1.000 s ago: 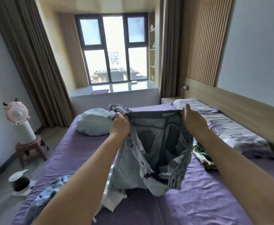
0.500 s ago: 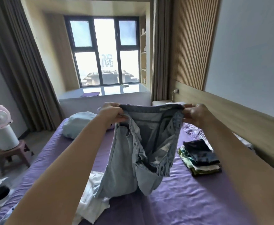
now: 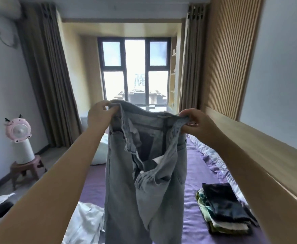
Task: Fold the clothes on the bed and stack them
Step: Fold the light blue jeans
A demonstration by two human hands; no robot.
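left hand (image 3: 100, 117) and right hand (image 3: 196, 125) pinch the jeans (image 3: 144, 173) waistband above the bed (image 3: 193, 173); best to align legs before folding.

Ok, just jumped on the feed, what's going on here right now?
A person is holding up light grey jeans by the waistband, left hand and right hand each gripping a side, legs hanging over the purple bed. They are not folded yet. A stack of folded clothes sits to the right; a white garment lies unfolded lower left.
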